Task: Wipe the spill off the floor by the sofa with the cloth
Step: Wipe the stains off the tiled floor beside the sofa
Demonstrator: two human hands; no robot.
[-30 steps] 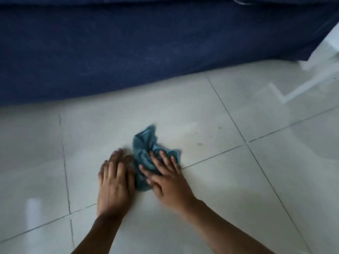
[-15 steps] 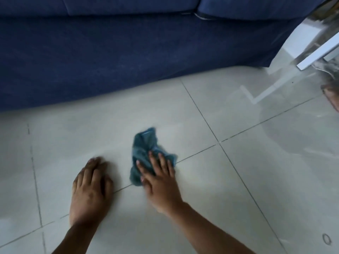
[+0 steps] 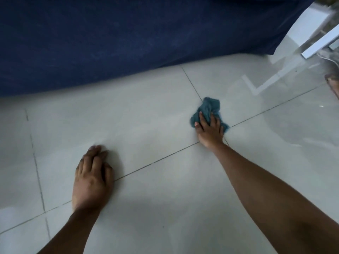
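Observation:
A crumpled teal cloth (image 3: pixel 210 105) lies on the pale tiled floor (image 3: pixel 146 125), close to where two grout lines cross. My right hand (image 3: pixel 210 131) presses down on its near half, fingers spread over the fabric, arm stretched out to the right. My left hand (image 3: pixel 92 178) rests flat on the floor at the lower left, fingers together, holding nothing. The dark blue sofa (image 3: pixel 128 37) runs across the top, its base meeting the floor just beyond the cloth. I cannot make out a spill on the tiles.
A white furniture leg and frame (image 3: pixel 311 28) stands at the upper right beside the sofa's end, reflected in the glossy tiles. A blurred brown shape (image 3: pixel 333 83) shows at the right edge.
My right hand has slid the cloth to the right, away from my left hand. The left hand stays planted on the floor, and the two hands are now far apart.

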